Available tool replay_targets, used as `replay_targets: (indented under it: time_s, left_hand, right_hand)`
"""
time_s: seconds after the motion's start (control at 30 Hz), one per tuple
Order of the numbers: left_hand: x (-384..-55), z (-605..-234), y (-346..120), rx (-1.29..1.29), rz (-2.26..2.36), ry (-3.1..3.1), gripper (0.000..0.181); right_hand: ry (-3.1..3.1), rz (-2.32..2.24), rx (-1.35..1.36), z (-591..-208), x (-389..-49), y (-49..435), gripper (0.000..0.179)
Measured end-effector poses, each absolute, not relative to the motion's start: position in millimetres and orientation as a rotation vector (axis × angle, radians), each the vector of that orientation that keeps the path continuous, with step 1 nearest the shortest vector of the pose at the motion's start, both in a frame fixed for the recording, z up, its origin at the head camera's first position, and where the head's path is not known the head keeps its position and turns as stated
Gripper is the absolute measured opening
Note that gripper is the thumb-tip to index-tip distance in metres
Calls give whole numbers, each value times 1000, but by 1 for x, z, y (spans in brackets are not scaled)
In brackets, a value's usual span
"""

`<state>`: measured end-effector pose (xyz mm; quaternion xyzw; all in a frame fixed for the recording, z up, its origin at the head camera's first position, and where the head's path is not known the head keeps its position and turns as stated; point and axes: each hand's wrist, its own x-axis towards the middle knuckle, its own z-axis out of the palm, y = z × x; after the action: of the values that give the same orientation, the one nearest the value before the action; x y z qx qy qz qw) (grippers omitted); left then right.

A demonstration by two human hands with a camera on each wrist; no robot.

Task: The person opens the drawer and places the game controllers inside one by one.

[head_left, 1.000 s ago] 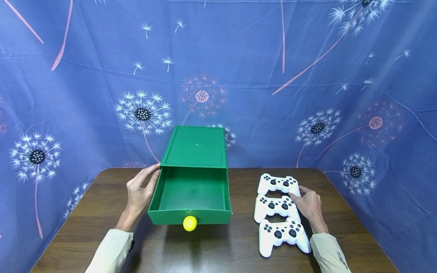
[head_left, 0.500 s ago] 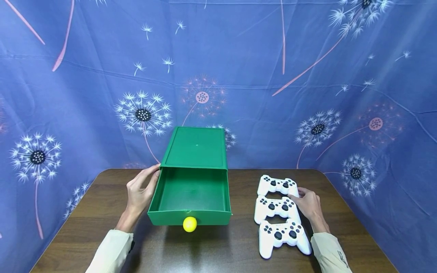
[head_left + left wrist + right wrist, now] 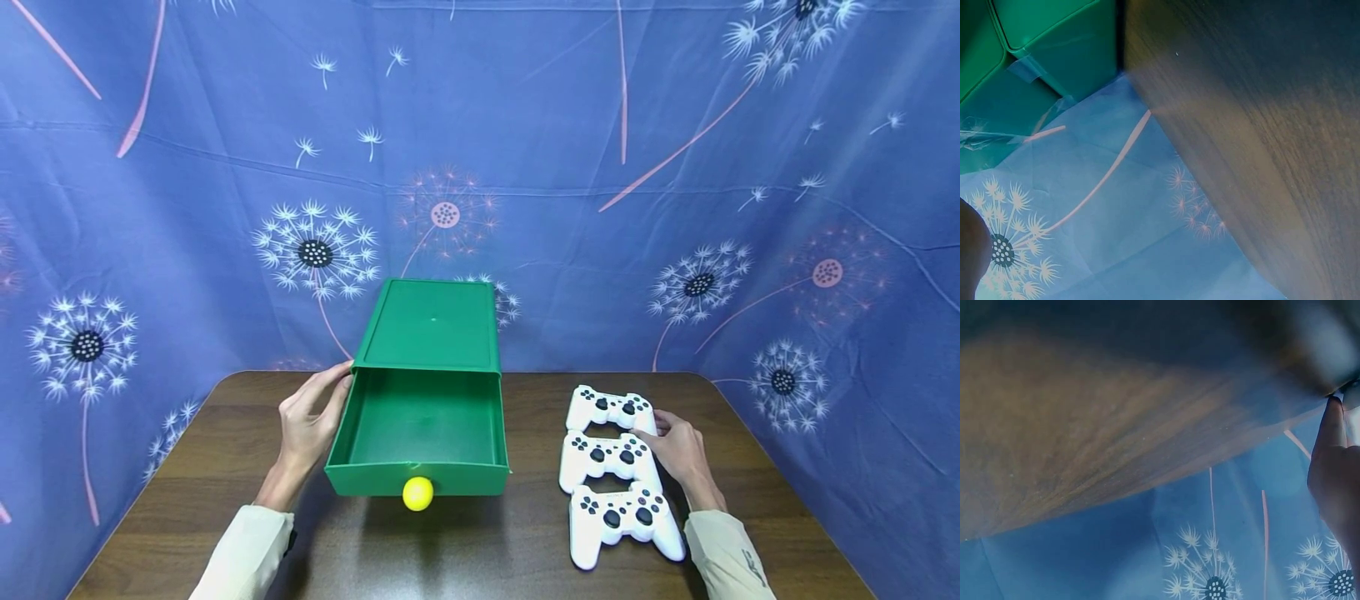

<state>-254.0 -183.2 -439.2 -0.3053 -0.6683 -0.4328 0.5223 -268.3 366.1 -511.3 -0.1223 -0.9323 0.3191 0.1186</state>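
Observation:
In the head view a green drawer box (image 3: 431, 321) stands on the wooden table. Its drawer (image 3: 420, 417) is pulled out toward me, with nothing in it, and has a yellow round knob (image 3: 417, 493). My left hand (image 3: 307, 421) touches the left front corner of the box with its fingertips. At the right lie three white game controllers in a column: a far one (image 3: 610, 407), a middle one (image 3: 606, 458) and a near one (image 3: 622, 521). Thumb and fingers of my right hand (image 3: 681, 454) pinch the right handle of the far controller, partly hiding it.
The wooden table (image 3: 536, 533) ends just behind the box and the controllers. A blue cloth with dandelion prints (image 3: 555, 275) hangs behind and around it. Clear tape (image 3: 1025, 69) shows on the green box in the left wrist view.

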Motion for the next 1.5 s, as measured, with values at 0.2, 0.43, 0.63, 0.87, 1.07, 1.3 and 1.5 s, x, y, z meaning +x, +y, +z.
replay_targets:
  time_s: [0.2, 0.43, 0.63, 0.87, 1.07, 1.3, 1.5]
  left_hand:
    - [-252, -438, -181, -732, -1047, -1594, 17]
    - [-252, -439, -182, -736, -1050, -1587, 18]
    - [-253, -440, -183, -734, -1046, -1590, 19]
    - [-254, -441, -183, -729, -1051, -1596, 18]
    - [-256, -442, -184, -732, -1051, -1592, 19]
    - [-256, -443, -184, -736, -1055, -1592, 20]
    - [-256, -441, -185, -742, -1047, -1582, 22]
  right_hand:
    - [-2720, 899, -320, -514, -268, 366, 59]
    - [-2681, 880, -300, -511, -264, 364, 56]
    - [-2627, 889, -335, -505, -260, 361, 58]
    - [-2560, 923, -365, -497, -253, 358, 59]
    - [-2523, 946, -355, -488, -244, 353, 58]
    - [-2462, 948, -348, -474, -233, 344, 57]
    - [-2398, 941, -289, -460, -221, 333, 54]
